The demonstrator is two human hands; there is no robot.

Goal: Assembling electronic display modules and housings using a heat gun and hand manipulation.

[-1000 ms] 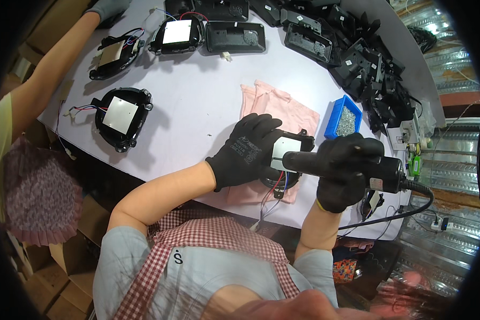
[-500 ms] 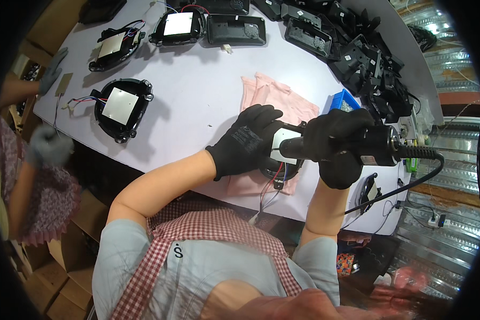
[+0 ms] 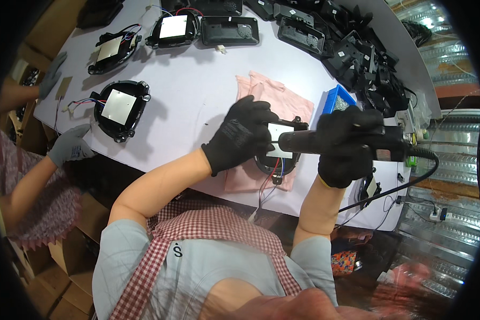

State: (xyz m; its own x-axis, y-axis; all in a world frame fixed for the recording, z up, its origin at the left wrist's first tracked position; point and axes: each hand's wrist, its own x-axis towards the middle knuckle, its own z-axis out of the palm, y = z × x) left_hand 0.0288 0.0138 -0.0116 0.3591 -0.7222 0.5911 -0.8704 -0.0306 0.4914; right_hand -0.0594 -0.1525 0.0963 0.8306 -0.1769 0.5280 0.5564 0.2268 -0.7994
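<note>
Count on the surface [image 3: 192, 93]: one black unit [image 3: 277, 152] on one pink cloth [image 3: 290, 100]; three similar units [image 3: 119, 108] farther left; one blue box [image 3: 330, 98] just right of the cloth. In hand: one driver [image 3: 300, 142]. Right fingers [image 3: 356, 121]: wrapped closed round the driver, its nose over the unit's plate [image 3: 282, 129]. Left fingers [image 3: 258, 113]: bent, touching the unit's left side (whether they pinch it, I cannot tell). Two grey gloves [image 3: 72, 145], a co-worker's, far left.

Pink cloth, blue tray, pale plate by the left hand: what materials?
Pink cloth: matte fabric, from its soft folds. Blue tray: likely smooth plastic, from uniform colour and thin walls. Pale plate: perhaps smooth metal, from its flat, bright face; coating unclear.
</note>
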